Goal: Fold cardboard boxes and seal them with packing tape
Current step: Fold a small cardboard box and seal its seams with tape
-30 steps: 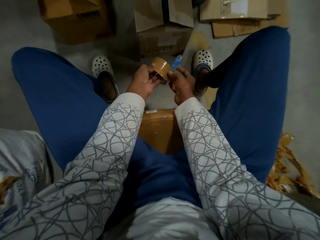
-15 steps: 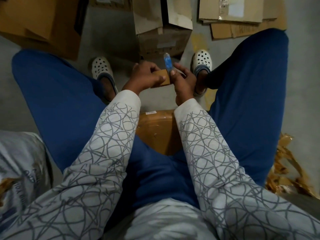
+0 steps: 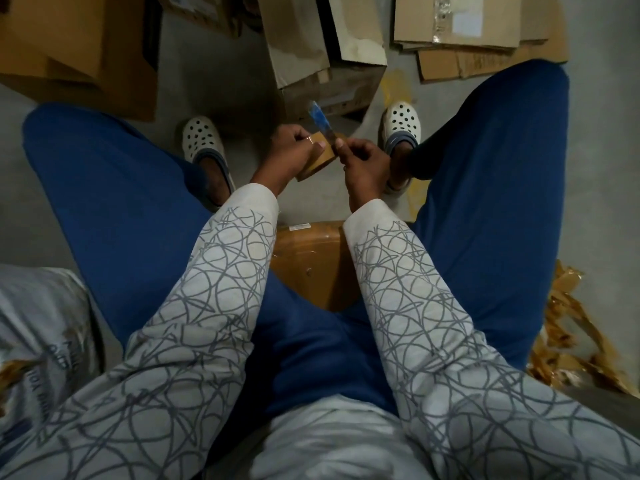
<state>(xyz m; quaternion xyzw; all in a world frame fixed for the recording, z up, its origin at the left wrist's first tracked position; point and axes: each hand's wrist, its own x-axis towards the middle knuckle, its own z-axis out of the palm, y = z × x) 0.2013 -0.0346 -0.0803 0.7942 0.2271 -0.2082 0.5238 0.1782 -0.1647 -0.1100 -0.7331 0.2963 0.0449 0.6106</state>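
Clearly the person sits low with knees spread, so both hands can work in the open space above the floor between the feet. The left hand is closed around a roll of brown packing tape, thumb on top, holding it steady and tilted toward the other hand. The right hand grips a small blue-handled cutter, its handle pointing up and away while the working end meets the roll's upper edge. Held this way, the tool looks meant for picking up or slicing the loose end of the tape, though the end itself is too small to make out.

An open cardboard box stands just beyond the hands, flaps up, within easy reach for sealing once tape is free. Flattened cardboard sheets lie stacked to the right, another box to the left. Crumpled brown tape scraps are piled by the right leg, out of the working space.
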